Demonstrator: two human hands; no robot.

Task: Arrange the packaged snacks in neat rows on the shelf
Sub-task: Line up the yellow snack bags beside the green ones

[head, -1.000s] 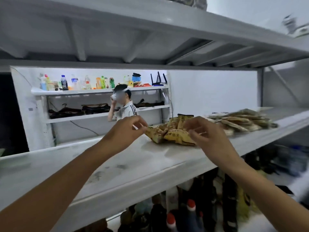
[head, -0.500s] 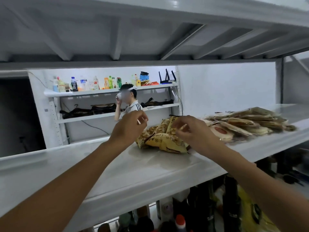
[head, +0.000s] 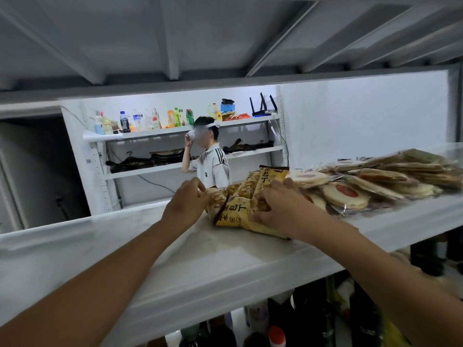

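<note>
A heap of yellow snack bags with dark lettering lies on the white shelf at chest height. My left hand pinches the left edge of the heap, fingers curled on a bag. My right hand presses on the front bag from the right, fingers closed over its edge. One yellow bag stands up behind my right hand. To the right lies a loose pile of clear packs of round flat cakes, overlapping and slanted.
The steel underside of the shelf above hangs close overhead. Dark bottles with red caps stand on the level below. Behind the shelf a person in a white striped shirt stands by a wall rack of drinks.
Both hands have come down from a light pinch above the heap and closed on the yellow bags. The view has moved closer and slightly right, so the cake packs show more fully.
</note>
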